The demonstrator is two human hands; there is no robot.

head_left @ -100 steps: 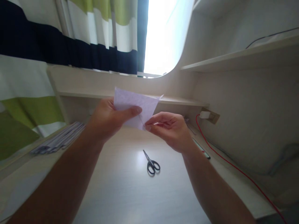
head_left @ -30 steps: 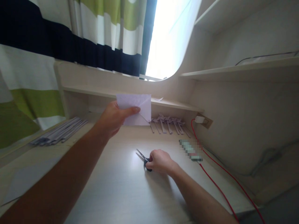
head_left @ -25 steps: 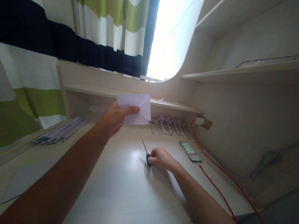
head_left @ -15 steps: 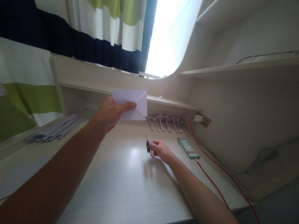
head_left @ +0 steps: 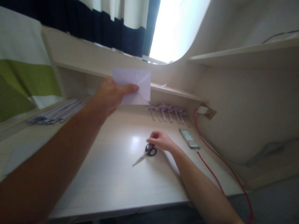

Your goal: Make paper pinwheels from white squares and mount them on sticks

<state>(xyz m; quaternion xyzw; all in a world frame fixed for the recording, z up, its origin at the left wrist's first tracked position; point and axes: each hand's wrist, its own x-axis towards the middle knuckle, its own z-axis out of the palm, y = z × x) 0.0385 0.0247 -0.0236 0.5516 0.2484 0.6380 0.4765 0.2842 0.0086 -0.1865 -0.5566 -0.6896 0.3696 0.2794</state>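
Observation:
My left hand [head_left: 109, 95] is raised above the desk and pinches a folded white paper [head_left: 135, 85] between thumb and fingers. My right hand [head_left: 160, 140] is low on the light desk [head_left: 112, 174], its fingers curled round the black handles of a pair of scissors [head_left: 145, 153]. The scissors' blades point left and toward me, close to the desktop. The paper hangs well above and to the left of the scissors.
Several small folded paper pieces [head_left: 167, 112] lie in a row at the back of the desk. A stack of paper strips [head_left: 56, 111] lies at the left. A phone [head_left: 189, 139] on a red cable [head_left: 224, 165] lies right of my hand. Shelves and a striped curtain [head_left: 28, 71] stand behind.
My right hand left the paper, reached down and took the scissors by the handles; it has since swung them so the blades point left. My left hand keeps the paper up.

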